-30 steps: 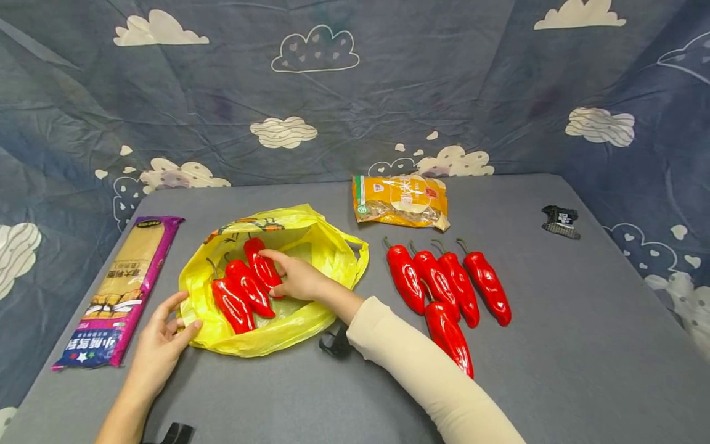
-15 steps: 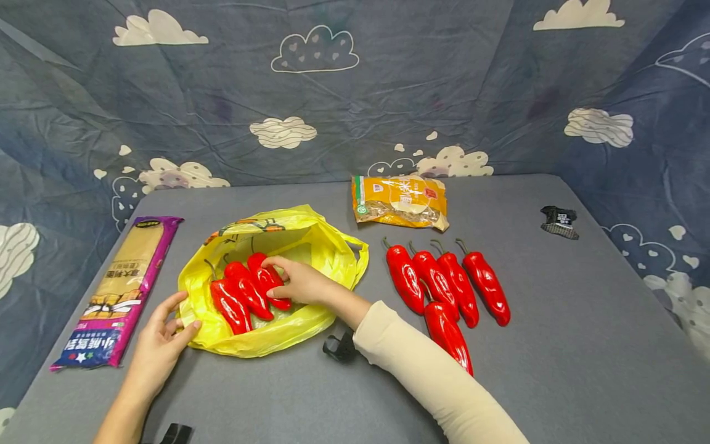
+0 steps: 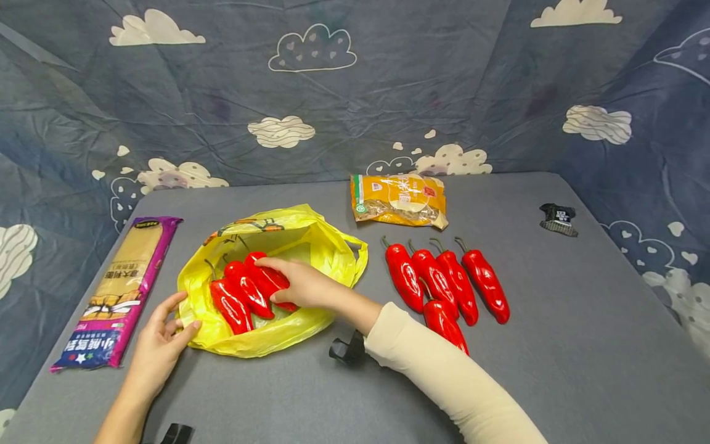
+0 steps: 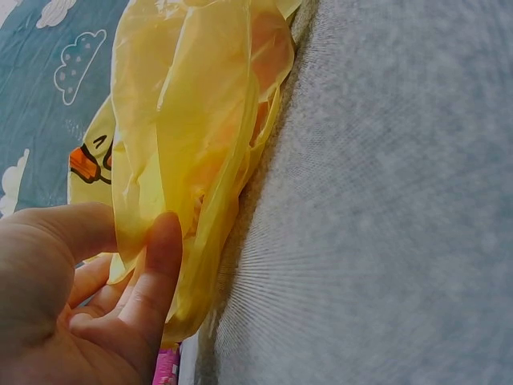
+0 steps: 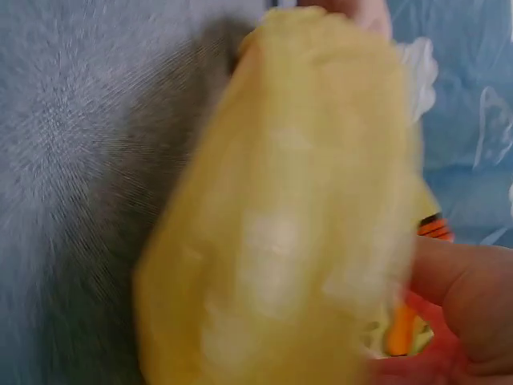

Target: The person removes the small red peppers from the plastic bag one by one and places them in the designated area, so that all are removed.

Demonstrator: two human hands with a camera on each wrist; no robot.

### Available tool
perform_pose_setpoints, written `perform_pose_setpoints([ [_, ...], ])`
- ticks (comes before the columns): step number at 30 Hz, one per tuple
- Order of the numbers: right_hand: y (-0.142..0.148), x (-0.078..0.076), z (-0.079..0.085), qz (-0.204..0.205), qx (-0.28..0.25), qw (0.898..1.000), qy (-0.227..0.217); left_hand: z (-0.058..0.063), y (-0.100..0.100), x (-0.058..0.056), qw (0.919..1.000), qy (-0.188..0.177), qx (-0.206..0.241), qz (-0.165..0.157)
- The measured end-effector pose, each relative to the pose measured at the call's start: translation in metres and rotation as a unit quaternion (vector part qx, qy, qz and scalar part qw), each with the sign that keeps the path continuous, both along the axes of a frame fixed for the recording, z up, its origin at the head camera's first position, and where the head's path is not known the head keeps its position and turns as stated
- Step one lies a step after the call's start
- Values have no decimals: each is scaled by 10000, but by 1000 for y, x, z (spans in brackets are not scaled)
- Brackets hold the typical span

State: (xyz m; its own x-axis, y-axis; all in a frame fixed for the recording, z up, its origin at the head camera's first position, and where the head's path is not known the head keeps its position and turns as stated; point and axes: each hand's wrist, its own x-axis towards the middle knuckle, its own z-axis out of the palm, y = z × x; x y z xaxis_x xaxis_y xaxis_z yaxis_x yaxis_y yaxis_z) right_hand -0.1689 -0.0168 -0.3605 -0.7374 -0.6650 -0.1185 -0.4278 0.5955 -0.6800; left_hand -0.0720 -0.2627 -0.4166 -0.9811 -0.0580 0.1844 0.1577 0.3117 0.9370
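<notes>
A yellow plastic bag (image 3: 333,256) lies with its mouth spread, one red chili pepper (image 3: 230,306) and another red chili pepper (image 3: 248,293) side by side inside. My left hand (image 3: 158,345) pinches the bag's left edge between thumb and fingers; the left wrist view shows this pinch on the bag (image 4: 184,112) closely. Inside the bag, my right hand (image 3: 305,285) grips a third red chili pepper (image 3: 268,277), to the right of the other two. In the right wrist view, the blurred bag wall (image 5: 280,208) hides most of that pepper.
Several more red peppers (image 3: 405,277) lie right of the bag. An orange food packet (image 3: 398,200) rests at the back, a purple noodle packet (image 3: 119,293) on the left. A small black packet (image 3: 558,219) sits far right on the grey table (image 3: 582,345).
My right hand has shifted slightly right and toward me with the pepper, which lies lower in the bag and more slanted. The left hand has stayed on the bag's edge.
</notes>
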Motion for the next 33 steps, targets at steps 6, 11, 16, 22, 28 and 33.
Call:
perform_pose_setpoints([
  [6, 33, 20, 26, 376, -392, 9974, 471, 2, -2, 1, 9996, -119, -230, 111],
  [11, 81, 41, 38, 197, -1031, 9916, 752, 4, -1, 1, 9983, -154, -541, 175],
  [16, 137, 61, 40, -546, -1486, 9830, 935, 5, 0, 1, 9983, -158, -533, 167],
  [22, 194, 88, 34, -1507, -1411, 9725, 1074, 4, 0, 1, 9989, -169, -412, 127],
  [28, 232, 116, 19, -2338, -1395, 9570, 999, 3, 0, 0, 9987, -194, -450, 144],
  [33, 252, 136, 0, -2826, -1035, 9498, 848, 3, 0, 0, 9984, -187, -511, 168],
])
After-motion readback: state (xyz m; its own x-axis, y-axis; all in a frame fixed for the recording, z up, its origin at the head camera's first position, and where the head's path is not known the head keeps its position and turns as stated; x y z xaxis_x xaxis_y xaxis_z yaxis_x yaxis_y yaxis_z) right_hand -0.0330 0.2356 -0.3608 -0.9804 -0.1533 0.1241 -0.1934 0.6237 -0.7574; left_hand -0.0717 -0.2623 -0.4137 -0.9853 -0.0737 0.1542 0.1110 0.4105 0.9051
